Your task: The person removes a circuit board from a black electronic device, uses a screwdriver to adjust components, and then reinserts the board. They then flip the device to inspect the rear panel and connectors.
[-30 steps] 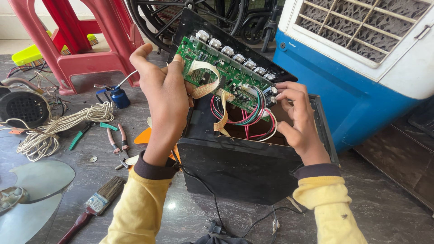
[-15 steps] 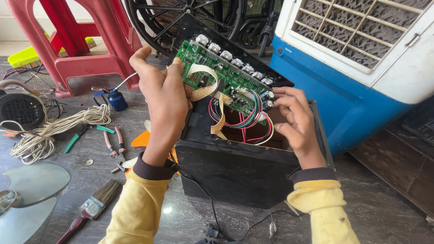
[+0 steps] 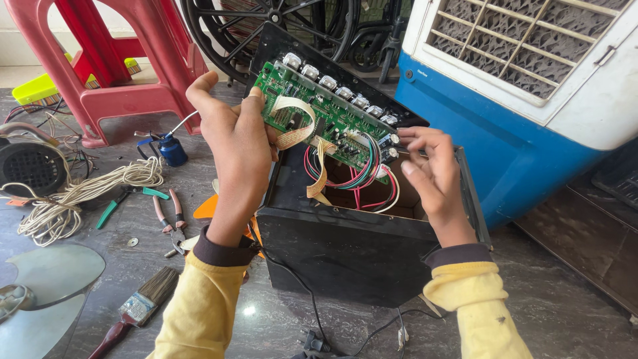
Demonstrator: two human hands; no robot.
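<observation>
Head view: green circuit board (image 3: 325, 116), tilted over open black box (image 3: 345, 246) on the floor. Left hand (image 3: 236, 143) clamped on board's left end. Right hand (image 3: 428, 169), fingers curled, at board's right end; grip unclear. Coloured wires (image 3: 362, 179) beneath. Pliers (image 3: 169, 219), paintbrush (image 3: 136, 309), blue cooler (image 3: 505, 133) nearby.

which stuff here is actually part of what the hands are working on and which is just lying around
In hand: green circuit board, gripped by the left hand; its coloured wires, by the right hand; black box.

Lying about: pliers, paintbrush, white cord coil, red plastic stool, blue air cooler.
</observation>
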